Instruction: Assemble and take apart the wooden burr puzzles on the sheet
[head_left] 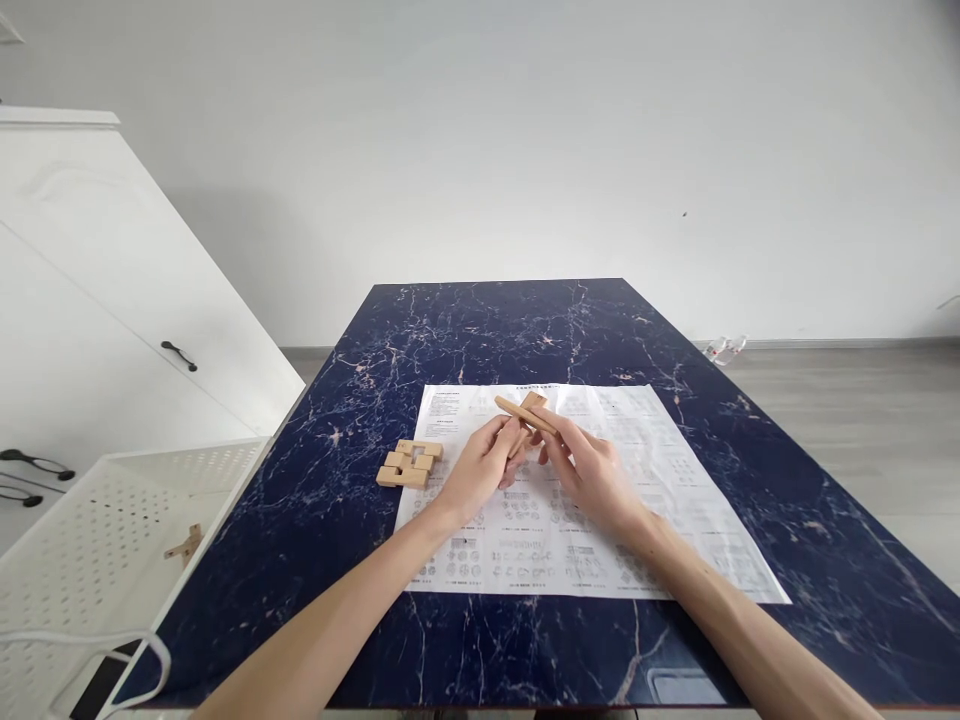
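Above the printed instruction sheet [600, 570], my two hands meet over wooden puzzle pieces [535, 401]. My left hand [487, 458] is closed, thumb and fingers pinching a wooden piece that points down between the hands. In my right hand [596, 475], the thumb and fingers grip a long flat wooden piece [517, 410] that crosses over the other one. How the pieces fit together is partly hidden by my fingers. Left of my left hand, a flat cluster of notched wooden pieces [409, 465] lies over the sheet's left edge and the dark blue marbled table [487, 330].
At the left stands a white perforated basket [112, 510] with a wooden piece [186, 543] in it and a white handle [90, 637] at the front. A white cabinet [112, 270] is behind it. Clear plastic bottles [726, 349] rest on the floor beyond the table's right edge.
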